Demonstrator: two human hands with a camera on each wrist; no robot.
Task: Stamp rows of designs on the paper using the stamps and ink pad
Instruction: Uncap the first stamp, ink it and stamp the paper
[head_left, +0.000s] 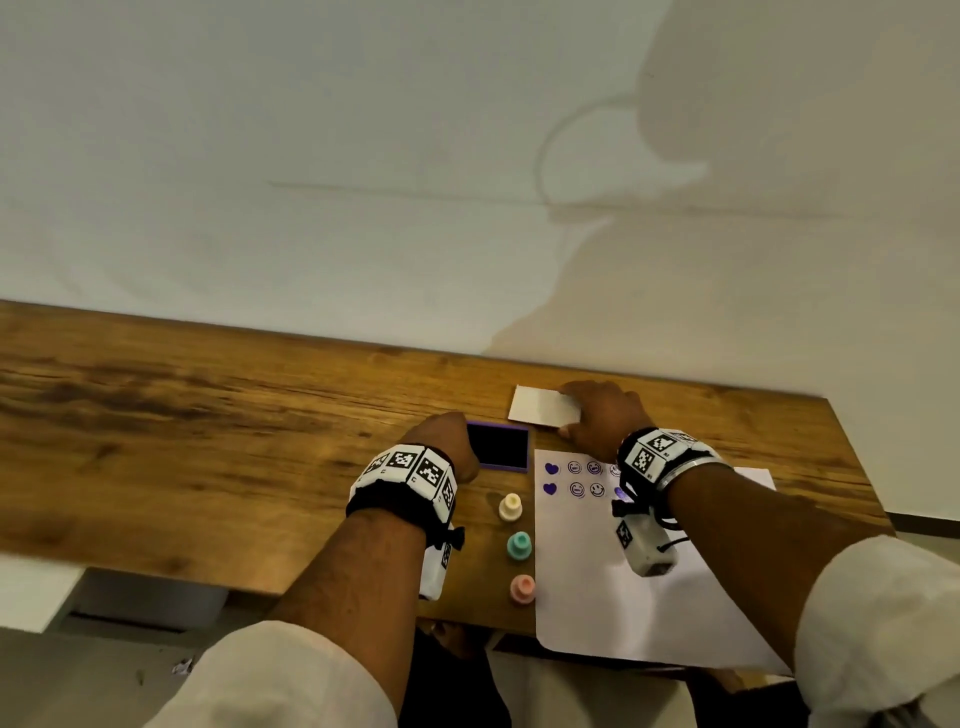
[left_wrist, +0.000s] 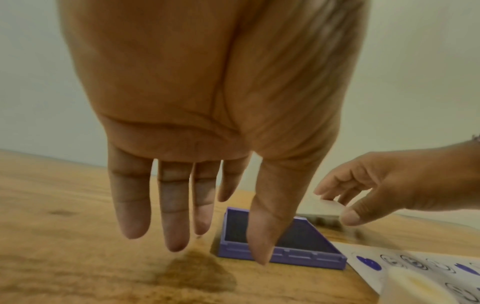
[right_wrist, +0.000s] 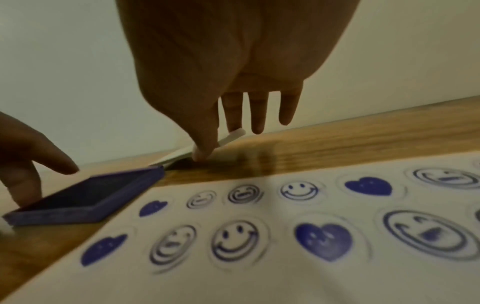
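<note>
The open purple ink pad (head_left: 501, 447) lies on the wooden table (head_left: 208, 415), with its white lid (head_left: 540, 407) just behind it to the right. My right hand (head_left: 597, 415) pinches the lid's right end between thumb and fingers (right_wrist: 205, 152). My left hand (head_left: 447, 444) hovers at the pad's left edge with straight fingers (left_wrist: 176, 236), holding nothing. The white paper (head_left: 613, 582) lies right of the pad and carries two rows of blue hearts and smiley faces (right_wrist: 233, 240). Cream (head_left: 510, 506), teal (head_left: 519, 545) and pink (head_left: 522, 588) stamps stand upright in a column left of the paper.
A plain wall rises directly behind the table's far edge (head_left: 363, 338). The paper's near end hangs past the table's front edge (head_left: 311, 597). Bare wood stretches to the left of my left hand.
</note>
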